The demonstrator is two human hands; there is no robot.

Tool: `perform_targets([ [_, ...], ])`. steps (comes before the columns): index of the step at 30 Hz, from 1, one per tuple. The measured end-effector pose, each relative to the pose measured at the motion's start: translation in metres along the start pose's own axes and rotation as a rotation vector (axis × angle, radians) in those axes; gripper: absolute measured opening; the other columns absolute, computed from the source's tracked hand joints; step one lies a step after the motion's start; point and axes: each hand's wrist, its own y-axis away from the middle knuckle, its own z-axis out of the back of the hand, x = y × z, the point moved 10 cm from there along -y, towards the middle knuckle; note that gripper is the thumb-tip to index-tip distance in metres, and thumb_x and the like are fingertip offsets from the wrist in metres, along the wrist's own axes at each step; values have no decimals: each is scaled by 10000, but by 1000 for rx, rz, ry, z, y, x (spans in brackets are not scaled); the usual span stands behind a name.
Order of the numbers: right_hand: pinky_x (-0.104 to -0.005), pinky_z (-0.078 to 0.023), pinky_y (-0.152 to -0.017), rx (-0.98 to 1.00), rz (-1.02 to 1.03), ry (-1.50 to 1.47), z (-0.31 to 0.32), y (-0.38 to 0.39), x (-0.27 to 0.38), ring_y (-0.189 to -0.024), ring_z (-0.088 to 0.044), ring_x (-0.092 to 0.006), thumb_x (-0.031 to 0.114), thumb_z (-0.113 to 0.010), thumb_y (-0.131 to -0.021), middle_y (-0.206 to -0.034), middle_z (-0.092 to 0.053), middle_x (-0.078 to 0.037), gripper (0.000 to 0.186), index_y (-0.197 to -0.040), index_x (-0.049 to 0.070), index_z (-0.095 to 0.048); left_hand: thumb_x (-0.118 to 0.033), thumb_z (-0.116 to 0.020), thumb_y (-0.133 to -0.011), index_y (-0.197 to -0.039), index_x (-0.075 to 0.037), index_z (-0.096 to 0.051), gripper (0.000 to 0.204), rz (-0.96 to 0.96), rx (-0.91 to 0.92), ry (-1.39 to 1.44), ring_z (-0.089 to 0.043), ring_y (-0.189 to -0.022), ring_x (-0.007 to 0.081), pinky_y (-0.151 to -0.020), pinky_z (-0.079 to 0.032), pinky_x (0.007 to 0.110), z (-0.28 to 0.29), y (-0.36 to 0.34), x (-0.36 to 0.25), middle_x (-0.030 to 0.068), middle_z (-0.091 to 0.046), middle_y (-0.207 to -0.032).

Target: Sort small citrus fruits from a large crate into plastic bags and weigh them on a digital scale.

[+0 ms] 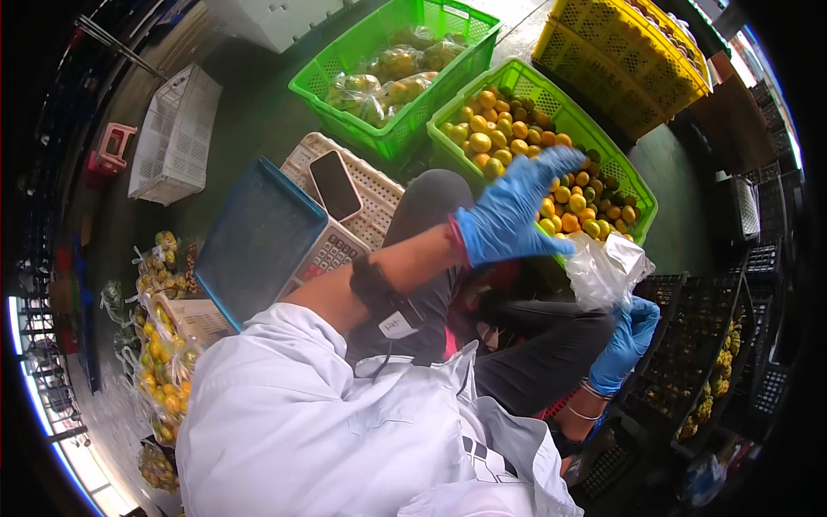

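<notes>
– Fingers of the right hand, state?
– Clenched on the lower corner of a clear plastic bag. Blue glove on. Held low, beside the knee.

– Bag itself?
– Up in the air between both hands, just in front of the near green crate. Limp and crumpled. No fruit made out inside, though folds hide part of it.

– Left hand?
– Gloved likewise, raised above the bag. Fingers stretched out and released, tips over the fruit in the crate. Nothing gripped as far as visible. Lower edge of the palm close to the bag's mouth; contact not confirmable.

– Crate contents?
– Heaped with small yellow, orange and green fruit, close to the rim. Loose, unbagged.

– Finished work in evidence?
– Filled bags of the same fruit lying at the person's left. More sealed bags in the second green crate further back. Scale with a blue tray at the left knee, tray bare; phone on a white crate behind it.

– Assessment?
– Judged early in one bagging round of many: bag opened but not yet loaded, weighing not yet done. Large loose stock left in the near crate, plus a yellow crate beyond, contents barely visible.
</notes>
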Motion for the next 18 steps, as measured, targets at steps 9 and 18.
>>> perform_targets([
  [9, -196, -401, -811, -77, 106, 165, 88, -44, 14, -857, -486, -68, -33, -540, -850, -938, -529, 19, 185, -1020, 37, -517, -214, -604, -796, -823, -86, -563, 137, 354, 303, 28, -597, -786, 291, -659, -463, 378, -69, 38, 66, 114, -605, -808],
  [18, -196, -366, -750, 425, -147, 198, -57, -33, 8, -808, -407, -72, -146, -482, -750, -851, -425, 16, 239, -892, 47, -471, -389, -661, -734, -1003, -103, -567, 403, 351, 795, 75, -595, -835, 323, -714, -468, 407, -128, 49, 41, 140, -611, -895],
])
